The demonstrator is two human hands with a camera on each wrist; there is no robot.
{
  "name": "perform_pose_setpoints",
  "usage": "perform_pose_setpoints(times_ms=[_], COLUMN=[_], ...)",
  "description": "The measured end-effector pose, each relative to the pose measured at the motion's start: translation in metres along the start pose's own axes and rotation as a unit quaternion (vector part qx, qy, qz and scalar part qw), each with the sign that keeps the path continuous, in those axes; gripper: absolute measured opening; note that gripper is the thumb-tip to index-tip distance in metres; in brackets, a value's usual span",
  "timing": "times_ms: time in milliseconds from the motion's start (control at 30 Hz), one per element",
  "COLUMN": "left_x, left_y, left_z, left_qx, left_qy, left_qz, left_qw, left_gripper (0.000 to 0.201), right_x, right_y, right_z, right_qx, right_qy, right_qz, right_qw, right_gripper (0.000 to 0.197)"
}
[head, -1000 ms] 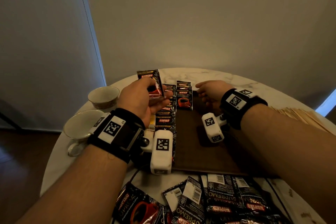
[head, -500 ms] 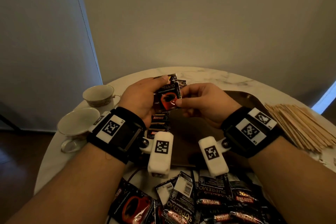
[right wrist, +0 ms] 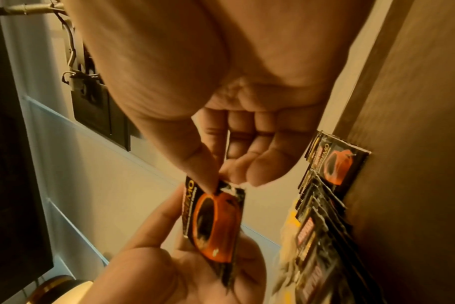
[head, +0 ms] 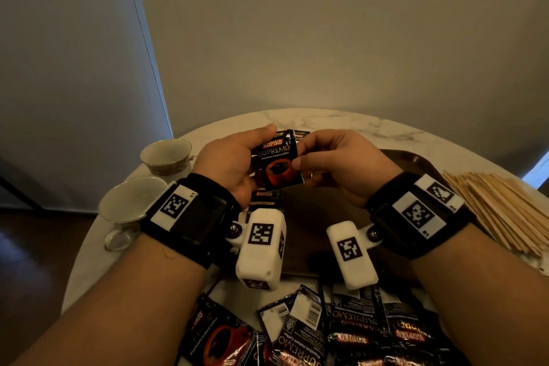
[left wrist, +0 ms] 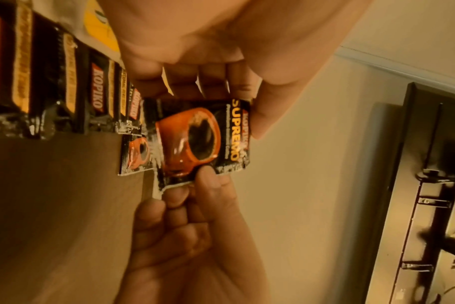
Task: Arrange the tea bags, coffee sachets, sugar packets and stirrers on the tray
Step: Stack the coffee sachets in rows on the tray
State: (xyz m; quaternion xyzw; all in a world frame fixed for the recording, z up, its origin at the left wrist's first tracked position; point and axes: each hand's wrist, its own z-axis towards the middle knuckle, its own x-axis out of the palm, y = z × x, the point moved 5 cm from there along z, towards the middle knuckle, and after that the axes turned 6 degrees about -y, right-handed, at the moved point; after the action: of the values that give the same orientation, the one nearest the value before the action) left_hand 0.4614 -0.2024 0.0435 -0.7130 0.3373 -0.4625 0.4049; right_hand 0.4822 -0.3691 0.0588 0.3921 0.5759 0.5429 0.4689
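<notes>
A black Kopiko Supremo coffee sachet [head: 277, 162] is held upright above the brown tray [head: 416, 162], its printed face toward me. My left hand [head: 255, 154] grips its left side, thumb on top and fingers behind. My right hand [head: 301, 154] pinches its right edge between thumb and forefinger. In the left wrist view the sachet [left wrist: 200, 139] sits between both hands, and the right wrist view shows the pinch on the sachet [right wrist: 213, 222]. A row of overlapping sachets [left wrist: 65, 92] lies along the tray's left side, mostly hidden under my left hand in the head view.
Several loose coffee sachets [head: 341, 333] lie heaped at the table's near edge. A pile of wooden stirrers [head: 499, 205] lies right of the tray. Two teacups [head: 166, 154] [head: 130, 199] stand at the left. A yellow packet [left wrist: 101, 30] lies beside the row.
Both hands drew back from the tray's far end toward me. My right hand left the tray and took the sachet's right edge; the sachet now stands upright, facing me.
</notes>
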Motion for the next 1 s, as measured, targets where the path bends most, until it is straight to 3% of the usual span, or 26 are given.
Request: perform_pose_setpoints(times_ms=[200, 300, 500, 833, 1000], left_x=[-0.01, -0.016, -0.019, -0.021, -0.017], left_y=[-0.001, -0.001, -0.001, -0.006, -0.008], left_z=[0.009, 0.014, 0.019, 0.019, 0.01], left_qx=[0.006, 0.002, -0.003, -0.011, -0.018], left_qy=[-0.045, -0.071, -0.078, -0.083, -0.067], left_qz=[0.015, 0.007, -0.002, -0.018, -0.024], left_qw=[0.999, 0.997, 0.997, 0.996, 0.997], left_gripper=[0.033, 0.024, 0.01, 0.009, 0.012], right_x=[-0.023, -0.037, -0.04, -0.037, -0.035], right_y=[-0.015, -0.037, -0.052, -0.054, -0.051], right_z=[0.022, 0.037, 0.052, 0.06, 0.054], right_qx=[0.088, 0.159, 0.215, 0.242, 0.246], right_qy=[-0.125, -0.167, -0.155, -0.145, -0.135], right_qz=[0.043, 0.019, -0.06, -0.132, -0.113], right_qw=[0.987, 0.973, 0.962, 0.95, 0.953], right_gripper=[0.01, 0.009, 0.01, 0.013, 0.013])
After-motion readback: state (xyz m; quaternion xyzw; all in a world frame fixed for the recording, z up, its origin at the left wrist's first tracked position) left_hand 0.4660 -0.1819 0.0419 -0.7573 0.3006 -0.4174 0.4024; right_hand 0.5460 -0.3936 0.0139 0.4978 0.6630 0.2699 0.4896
